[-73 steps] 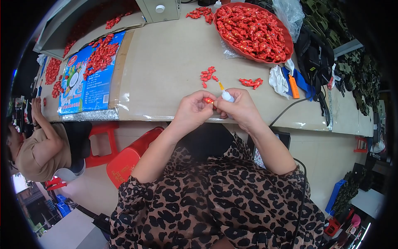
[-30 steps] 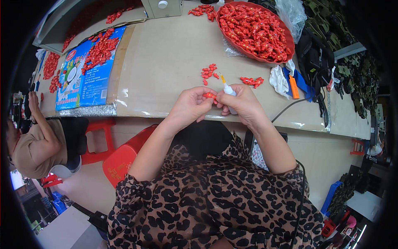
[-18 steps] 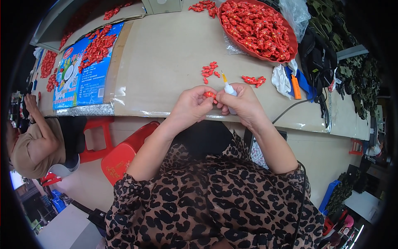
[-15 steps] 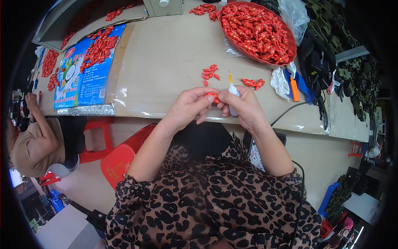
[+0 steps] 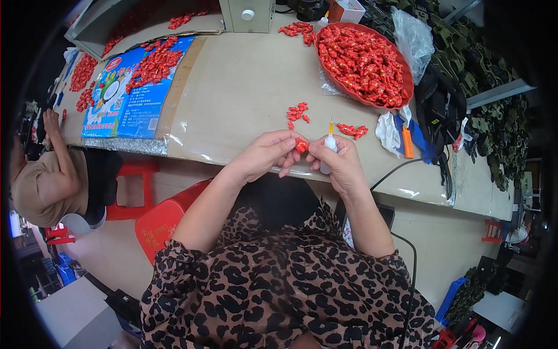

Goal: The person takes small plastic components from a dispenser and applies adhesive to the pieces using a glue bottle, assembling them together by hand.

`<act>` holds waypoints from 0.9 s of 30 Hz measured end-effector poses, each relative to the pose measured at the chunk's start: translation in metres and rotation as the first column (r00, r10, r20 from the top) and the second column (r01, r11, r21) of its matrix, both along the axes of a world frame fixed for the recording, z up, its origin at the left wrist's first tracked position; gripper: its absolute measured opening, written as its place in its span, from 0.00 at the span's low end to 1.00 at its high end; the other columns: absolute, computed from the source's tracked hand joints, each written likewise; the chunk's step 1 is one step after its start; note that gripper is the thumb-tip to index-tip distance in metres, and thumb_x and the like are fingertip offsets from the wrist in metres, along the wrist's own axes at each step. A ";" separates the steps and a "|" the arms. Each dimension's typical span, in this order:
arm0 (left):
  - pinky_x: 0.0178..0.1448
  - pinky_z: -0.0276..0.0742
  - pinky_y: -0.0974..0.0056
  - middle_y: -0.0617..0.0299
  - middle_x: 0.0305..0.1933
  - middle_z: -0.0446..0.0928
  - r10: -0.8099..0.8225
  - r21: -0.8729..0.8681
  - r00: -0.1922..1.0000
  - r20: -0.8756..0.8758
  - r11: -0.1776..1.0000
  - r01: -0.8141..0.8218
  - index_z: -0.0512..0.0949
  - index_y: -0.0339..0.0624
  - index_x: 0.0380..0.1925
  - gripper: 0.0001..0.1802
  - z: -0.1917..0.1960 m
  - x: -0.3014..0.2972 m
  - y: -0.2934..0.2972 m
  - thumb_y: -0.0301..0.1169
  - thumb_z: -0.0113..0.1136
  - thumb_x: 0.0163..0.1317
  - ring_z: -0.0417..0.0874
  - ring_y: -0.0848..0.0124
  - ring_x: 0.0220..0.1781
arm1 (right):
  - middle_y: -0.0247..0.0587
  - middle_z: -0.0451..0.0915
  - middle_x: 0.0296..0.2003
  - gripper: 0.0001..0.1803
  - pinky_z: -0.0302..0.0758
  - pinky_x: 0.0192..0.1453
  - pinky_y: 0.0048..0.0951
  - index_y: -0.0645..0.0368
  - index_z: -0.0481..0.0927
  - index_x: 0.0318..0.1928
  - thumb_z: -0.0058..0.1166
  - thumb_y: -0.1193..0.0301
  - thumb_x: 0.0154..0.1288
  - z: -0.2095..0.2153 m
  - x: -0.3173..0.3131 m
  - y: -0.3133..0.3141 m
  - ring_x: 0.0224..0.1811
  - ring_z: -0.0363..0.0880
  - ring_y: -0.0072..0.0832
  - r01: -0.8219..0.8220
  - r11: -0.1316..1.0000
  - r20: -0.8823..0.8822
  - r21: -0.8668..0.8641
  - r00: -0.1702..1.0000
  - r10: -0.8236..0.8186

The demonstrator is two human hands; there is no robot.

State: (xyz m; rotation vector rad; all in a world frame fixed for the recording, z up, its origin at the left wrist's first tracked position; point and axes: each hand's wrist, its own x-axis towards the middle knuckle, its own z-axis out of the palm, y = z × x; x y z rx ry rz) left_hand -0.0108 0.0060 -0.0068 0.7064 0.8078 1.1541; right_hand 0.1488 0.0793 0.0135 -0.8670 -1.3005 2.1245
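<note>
A person in a leopard-print top works at the near edge of a long counter, the left hand pinching a small red piece between thumb and fingertips while the right hand is wrapped around a little white squeeze bottle with a yellow nozzle pointing up and away from the body. Compared with a couple of seconds earlier, the two hands have drawn closer together and the red piece, then barely showing between the fingers, now sits plainly exposed at the fingertips, touching or nearly touching the right thumb; the bottle has stayed upright in the same grip throughout, its tip not turned toward the piece. That suggests the piece is being turned or pressed into shape by hand at this instant, with the bottle merely kept ready. On the counter just beyond the hands lie two small clusters of similar red pieces, one straight ahead and one to the right, neither visibly different from before. Farther back a large red tray is heaped with more of them, and a blue printed sheet to the left carries another scatter. A white cloth and an orange-handled tool rest near the tray, and another person sits at the far left
</note>
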 end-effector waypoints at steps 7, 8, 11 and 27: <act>0.27 0.69 0.75 0.63 0.30 0.69 0.066 0.061 0.997 -0.042 0.996 -0.064 0.68 0.34 0.42 0.13 0.000 0.003 -0.004 0.32 0.43 0.61 0.69 0.79 0.25 | 0.39 0.75 0.21 0.05 0.70 0.25 0.18 0.64 0.74 0.27 0.54 0.76 0.49 -0.002 0.001 -0.002 0.20 0.71 0.19 0.002 1.000 -0.008 0.000 1.000 -0.002; 0.28 0.70 0.74 0.61 0.31 0.70 0.125 0.089 0.991 -0.049 0.989 -0.120 0.68 0.34 0.42 0.13 0.000 0.005 -0.005 0.31 0.46 0.59 0.70 0.78 0.26 | 0.38 0.75 0.21 0.05 0.70 0.26 0.18 0.64 0.74 0.28 0.54 0.77 0.49 -0.004 0.002 -0.003 0.20 0.71 0.19 0.015 1.000 0.005 0.014 1.000 -0.015; 0.32 0.72 0.72 0.60 0.32 0.71 0.149 0.142 0.984 -0.093 0.981 -0.135 0.69 0.34 0.42 0.13 0.000 0.006 -0.010 0.27 0.48 0.58 0.71 0.77 0.26 | 0.37 0.75 0.24 0.08 0.69 0.27 0.16 0.66 0.74 0.31 0.54 0.76 0.49 -0.006 0.004 -0.005 0.23 0.71 0.16 0.015 0.999 0.013 0.040 1.000 -0.016; 0.32 0.70 0.71 0.59 0.33 0.73 0.436 0.425 0.516 -0.737 0.893 -0.147 0.72 0.38 0.40 0.11 0.024 0.041 0.022 0.24 0.47 0.56 0.73 0.74 0.27 | 0.37 0.68 0.20 0.08 0.71 0.23 0.23 0.61 0.66 0.30 0.50 0.72 0.55 -0.013 0.033 -0.010 0.20 0.69 0.24 0.135 0.991 -0.250 0.009 0.960 -0.128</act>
